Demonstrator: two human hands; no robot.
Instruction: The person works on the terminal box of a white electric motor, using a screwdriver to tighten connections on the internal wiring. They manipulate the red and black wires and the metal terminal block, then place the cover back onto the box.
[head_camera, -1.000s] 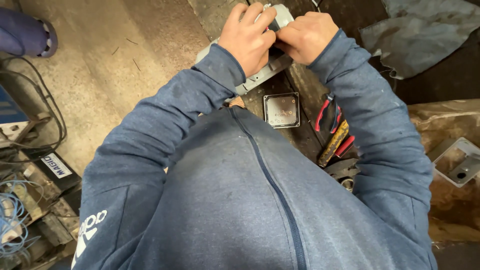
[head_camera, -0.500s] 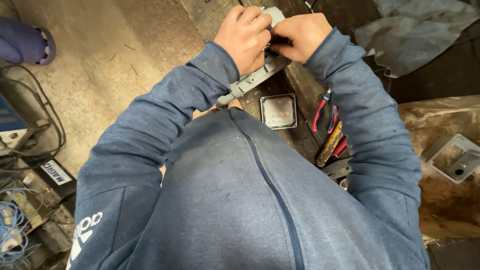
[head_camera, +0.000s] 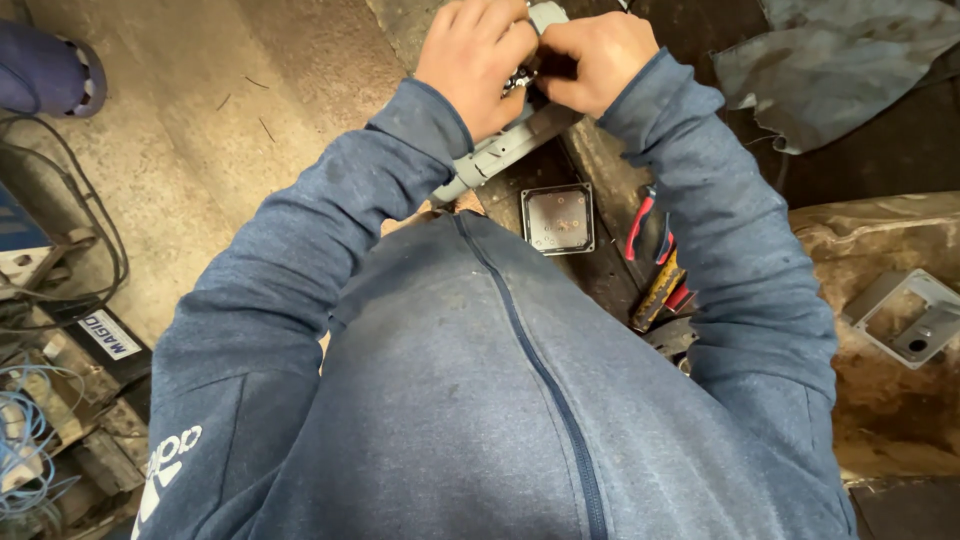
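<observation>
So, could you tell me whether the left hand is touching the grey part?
Touching: the head view shows the left hand wrapped over the grey part, fingers closed on it.

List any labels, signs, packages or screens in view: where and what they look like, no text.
Label: lower left among the clutter, a white slanted rectangle with dark lettering on a dark box.
Logo: white printed mark on the blue hoodie's left sleeve, bottom left.
No screens or signs visible.

Both hands (head_camera: 535, 55) gripping grey box (head_camera: 500, 150).
</observation>
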